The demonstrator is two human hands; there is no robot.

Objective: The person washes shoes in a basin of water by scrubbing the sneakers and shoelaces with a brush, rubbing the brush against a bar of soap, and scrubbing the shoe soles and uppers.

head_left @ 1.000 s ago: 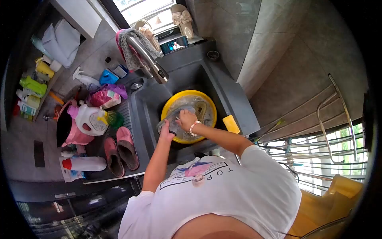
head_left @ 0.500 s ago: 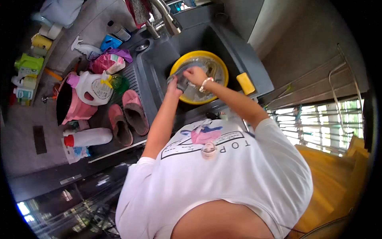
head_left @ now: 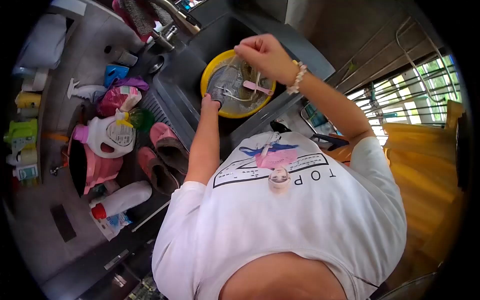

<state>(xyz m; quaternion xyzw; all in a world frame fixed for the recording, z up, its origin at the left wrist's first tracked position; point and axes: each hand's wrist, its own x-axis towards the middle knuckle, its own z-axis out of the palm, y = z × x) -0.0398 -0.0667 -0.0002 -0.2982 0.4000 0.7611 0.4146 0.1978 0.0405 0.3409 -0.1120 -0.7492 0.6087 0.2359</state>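
Note:
A yellow basin point(head_left: 206, 75) of cloudy water stands in the grey sink. Inside it, a wet grey shoe point(head_left: 226, 82) lies tilted against the near left side with pale laces loose across it. My left hand point(head_left: 211, 103) grips the shoe at its near end, at the basin's rim. Above the far right side of the basin, my right hand point(head_left: 267, 56) is raised and closed, with a beaded bracelet on its wrist. A pale shoelace point(head_left: 231, 63) seems to run up to its fingertips. A pink brush point(head_left: 257, 88) lies at the right, beside a partly hidden olive-coloured thing.
The faucet point(head_left: 182, 20) hangs over the sink's far left. Pink slippers point(head_left: 170, 145), a white detergent jug point(head_left: 111, 136), a red-capped bottle point(head_left: 122, 199) and a pink basin point(head_left: 102, 172) crowd the left counter. A wire rack point(head_left: 400, 40) is at right.
My right hand has lifted up and away from the shoe, toward the far right. My left hand still holds the shoe, now lower in the basin. The pink brush has come into view.

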